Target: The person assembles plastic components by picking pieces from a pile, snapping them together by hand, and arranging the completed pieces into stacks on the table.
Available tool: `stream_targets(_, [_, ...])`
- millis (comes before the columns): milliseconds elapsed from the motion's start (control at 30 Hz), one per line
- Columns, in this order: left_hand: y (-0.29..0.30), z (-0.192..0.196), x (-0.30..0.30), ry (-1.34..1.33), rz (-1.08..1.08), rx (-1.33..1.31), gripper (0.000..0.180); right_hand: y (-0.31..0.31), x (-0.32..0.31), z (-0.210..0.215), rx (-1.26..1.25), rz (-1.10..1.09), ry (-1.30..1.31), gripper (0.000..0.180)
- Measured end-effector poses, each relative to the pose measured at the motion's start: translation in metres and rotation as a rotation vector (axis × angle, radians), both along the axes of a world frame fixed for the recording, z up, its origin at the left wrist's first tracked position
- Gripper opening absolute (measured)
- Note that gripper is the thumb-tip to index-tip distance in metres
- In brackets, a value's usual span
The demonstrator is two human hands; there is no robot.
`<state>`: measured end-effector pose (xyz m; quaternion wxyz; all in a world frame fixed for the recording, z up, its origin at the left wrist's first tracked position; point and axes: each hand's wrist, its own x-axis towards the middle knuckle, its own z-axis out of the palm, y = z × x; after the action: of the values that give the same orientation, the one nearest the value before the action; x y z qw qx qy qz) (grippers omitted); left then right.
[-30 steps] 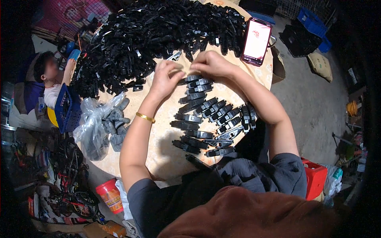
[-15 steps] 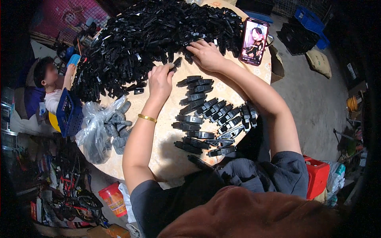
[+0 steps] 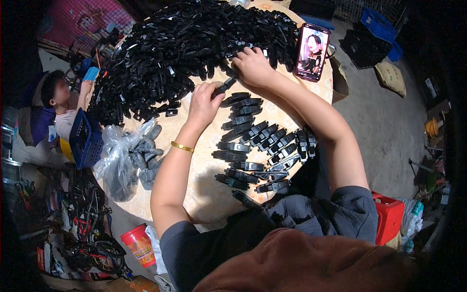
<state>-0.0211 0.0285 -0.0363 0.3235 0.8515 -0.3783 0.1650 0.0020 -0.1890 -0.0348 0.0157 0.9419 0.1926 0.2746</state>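
My left hand [image 3: 203, 103] is closed on a small black plastic part [image 3: 224, 87], which points up and to the right from between thumb and fingers. Close by, my right hand [image 3: 253, 67] lies at the near edge of a big heap of black plastic parts [image 3: 165, 46]. Its fingers are curled in, and what they grip is hidden. Below both hands, several longer black plastic pieces [image 3: 245, 166] lie in rows on the patterned tablecloth [image 3: 187, 160]. One row slants toward my right forearm.
A phone [image 3: 312, 51] playing a video stands at the table's right. On the left are a clear plastic bag [image 3: 117, 168], grey gloves [image 3: 149, 163] and a blue basket [image 3: 85, 138]. Beyond these sits another person [image 3: 61, 107]. A red stool [image 3: 387, 219] and orange-red bucket [image 3: 139, 246] flank me.
My left hand has shifted slightly right and nearer to me, with the black part now held out clearly. My right hand's fingers have drawn in from a more spread pose.
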Motion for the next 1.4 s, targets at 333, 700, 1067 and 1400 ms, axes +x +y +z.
stream_targets(333, [-0.001, 0.001, -0.002, 0.014, 0.014, -0.018, 0.022, -0.009, -0.007, 0.009, 0.024, -0.114, 0.123, 0.017])
stream_targets(700, [0.000, -0.005, 0.002, -0.002, 0.029, 0.004, 0.023, 0.006, -0.024, 0.013, 0.951, 0.463, 0.511, 0.033])
stream_targets(1067, [0.000, -0.003, 0.001, 0.031, 0.112, -0.029, 0.020, -0.009, -0.030, 0.024, 0.356, 0.303, 0.367, 0.030])
stream_targets(1400, [-0.004, -0.002, 0.000, 0.132, 0.085, -0.020, 0.019, 0.005, -0.022, 0.007, 0.369, 0.508, 0.379, 0.028])
